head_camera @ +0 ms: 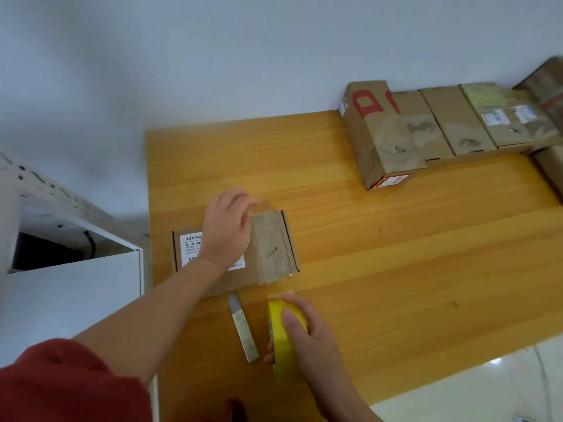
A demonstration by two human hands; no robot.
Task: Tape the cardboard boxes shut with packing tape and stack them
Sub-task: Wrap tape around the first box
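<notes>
The left hand (228,228), grip open, presses the flat brown cardboard box (274,245) near the tabletop's (396,269) left edge; the right hand (307,333) grip holds the yellow tape roll (278,315).

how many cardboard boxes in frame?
7. Near box under the left hand; a far-right row of four: red-lettered box, plain box, second plain box, labelled box; blurred box in the top-right corner; cut-off box at the right edge. More may sit off frame.

Yellow-wood table (396,254) before me, set against pale wall (182,56). Slim grey tool, probably utility knife (243,330), flat on table near my edge. White open-topped cabinet (76,293) at my left, dark inside. Glossy floor (487,391) lower right.
</notes>
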